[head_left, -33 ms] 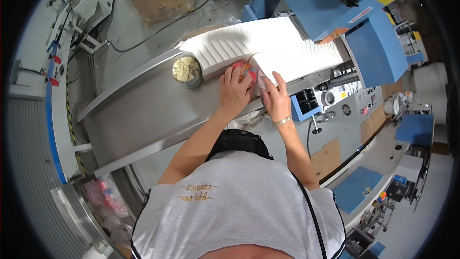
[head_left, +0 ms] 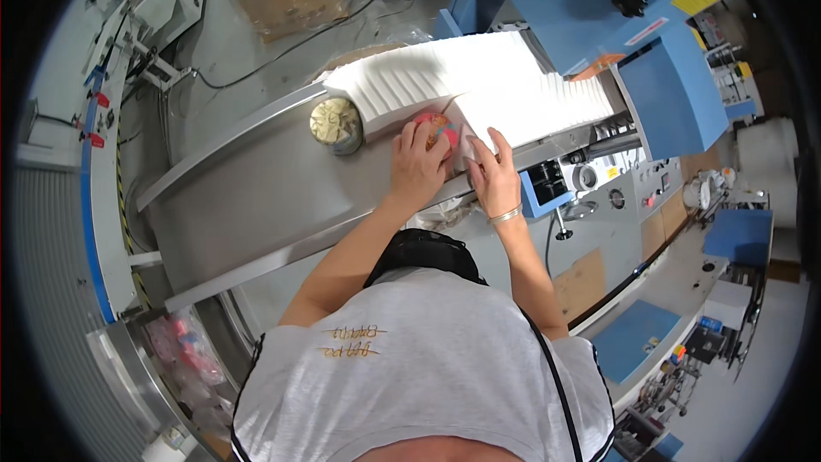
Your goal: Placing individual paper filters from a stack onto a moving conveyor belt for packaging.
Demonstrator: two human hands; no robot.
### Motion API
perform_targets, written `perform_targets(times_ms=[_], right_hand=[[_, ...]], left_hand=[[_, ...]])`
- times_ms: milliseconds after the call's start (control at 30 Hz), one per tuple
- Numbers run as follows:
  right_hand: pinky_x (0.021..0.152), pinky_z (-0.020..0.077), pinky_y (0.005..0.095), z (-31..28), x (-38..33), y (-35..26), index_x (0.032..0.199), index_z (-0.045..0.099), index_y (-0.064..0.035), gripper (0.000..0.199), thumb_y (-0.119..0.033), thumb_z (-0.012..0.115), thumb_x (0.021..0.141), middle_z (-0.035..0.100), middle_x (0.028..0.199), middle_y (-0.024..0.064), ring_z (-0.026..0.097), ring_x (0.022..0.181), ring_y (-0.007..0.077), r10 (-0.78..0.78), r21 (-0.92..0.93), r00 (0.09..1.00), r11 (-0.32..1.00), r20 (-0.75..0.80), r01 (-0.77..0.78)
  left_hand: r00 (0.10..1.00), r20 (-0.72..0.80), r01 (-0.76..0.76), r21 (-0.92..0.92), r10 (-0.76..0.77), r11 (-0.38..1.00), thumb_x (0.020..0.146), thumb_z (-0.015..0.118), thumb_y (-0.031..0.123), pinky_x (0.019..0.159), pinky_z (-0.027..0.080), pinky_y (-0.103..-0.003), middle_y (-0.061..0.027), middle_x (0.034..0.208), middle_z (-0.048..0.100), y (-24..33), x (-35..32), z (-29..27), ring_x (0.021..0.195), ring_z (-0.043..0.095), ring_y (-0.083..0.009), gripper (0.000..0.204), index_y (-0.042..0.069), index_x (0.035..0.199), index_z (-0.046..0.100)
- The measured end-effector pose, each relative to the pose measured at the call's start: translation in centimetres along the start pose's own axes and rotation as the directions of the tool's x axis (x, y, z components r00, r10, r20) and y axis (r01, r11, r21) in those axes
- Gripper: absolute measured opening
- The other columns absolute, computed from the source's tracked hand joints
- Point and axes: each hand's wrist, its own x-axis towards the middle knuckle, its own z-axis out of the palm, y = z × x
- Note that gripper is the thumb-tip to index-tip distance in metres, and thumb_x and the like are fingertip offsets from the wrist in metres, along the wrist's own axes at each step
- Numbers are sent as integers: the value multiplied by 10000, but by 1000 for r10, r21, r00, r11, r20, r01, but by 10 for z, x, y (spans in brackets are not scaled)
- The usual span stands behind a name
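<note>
Left hand: the left hand lies palm down on the steel table, fingers curled over the near side of a pink packet, gripping it against the surface.
Pink packet: small, round-edged, pink with spots of yellow and blue; it peeks out just past the left fingertips, at the foot of the white stacks, so most of it is covered by the hand.
Right hand: the right hand sits just beside the left, fingers spread and pressed onto the near corner of the white stack; whether it pinches a sheet or only rests there, I cannot tell.
White stack: a long ribbed row of white folded sheets running from under the blue machine down toward both hands, with a second white row to its left; the packet lies in the notch between the two.
Bracelet: a thin metal bracelet circles the right wrist.
Jar: a round jar with pale contents stands on the table to the left of the left hand, touching the end of the second row, apart from the fingers.
Table: a slanted steel table carries it all.
Body: grey shirt fills the lower edge, both bare forearms reaching up from it.
</note>
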Motion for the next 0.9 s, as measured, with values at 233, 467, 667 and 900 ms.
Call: perform_targets(times_ms=[233,467,667,900], right_hand=[[617,527,322,6,1,-4,1158,583,-59,406,4,662,765,430,1321,165,607,667,216,-12,-15,999,1000,50,13],[622,530,388,-1,0,-18,1216,544,-113,499,-65,702,746,387,1362,202,628,748,326,15,-114,990,994,141,2],[568,542,321,-9,-5,-67,1238,540,-139,529,-127,733,745,415,1348,163,647,741,223,31,-163,991,987,131,-9],[632,552,329,13,-8,-90,1168,579,-111,428,-57,691,758,496,1282,116,654,801,259,-116,-43,983,991,145,124]], left_hand=[[1000,12,18,-56,-17,998,654,739,212,831,394,-441,-125,1133,511,-4,-24,-21,1096,456,-321,379,120,997,605],[997,-34,-70,-182,65,981,636,754,231,748,409,-407,-64,1145,512,-11,-17,-18,1077,460,-269,395,121,982,599],[977,-169,77,-280,-129,957,726,689,165,950,386,-447,-164,1202,469,-42,-43,-39,1144,438,-348,392,73,1088,570],[904,-253,344,-46,-345,938,691,712,222,937,385,-473,-155,1182,499,-121,-3,-72,1128,457,-357,504,80,1143,541]])
